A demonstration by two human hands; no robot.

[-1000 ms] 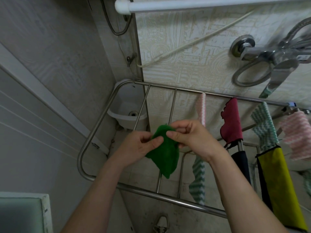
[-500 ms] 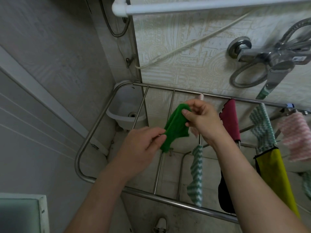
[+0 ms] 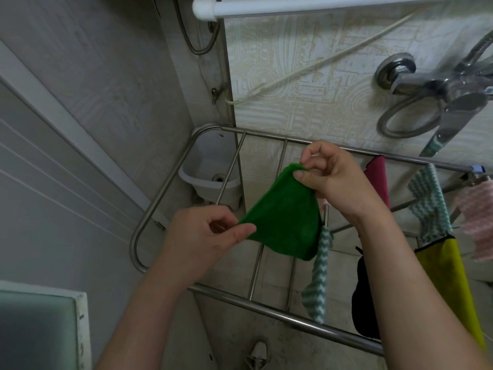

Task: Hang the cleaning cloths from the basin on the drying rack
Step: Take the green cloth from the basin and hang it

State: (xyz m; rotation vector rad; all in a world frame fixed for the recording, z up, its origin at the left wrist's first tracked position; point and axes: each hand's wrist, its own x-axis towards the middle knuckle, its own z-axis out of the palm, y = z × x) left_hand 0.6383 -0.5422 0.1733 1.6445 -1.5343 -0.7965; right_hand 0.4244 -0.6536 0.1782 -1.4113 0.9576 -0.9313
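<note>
A green cloth (image 3: 285,217) is spread out between both hands above the steel drying rack (image 3: 160,193). My left hand (image 3: 202,236) pinches its lower left corner. My right hand (image 3: 336,180) pinches its upper corner, higher and further back. The cloth hangs over the rack's left rods without touching them, as far as I can tell. Several cloths hang on the rack to the right: a green-and-white striped one (image 3: 318,279), a dark red one (image 3: 378,180), a black one (image 3: 364,303), a yellow one (image 3: 450,279), another striped one (image 3: 426,204) and a pink one (image 3: 477,217).
A small white plastic tub (image 3: 208,166) sits in the corner below the rack. A chrome shower tap and hose (image 3: 416,86) stick out of the tiled wall at the right. A white rail (image 3: 320,5) runs overhead. A door panel fills the left side.
The bunched green cloth has been pulled open. My left hand drew its corner down and left while my right hand lifted the other corner up and back.
</note>
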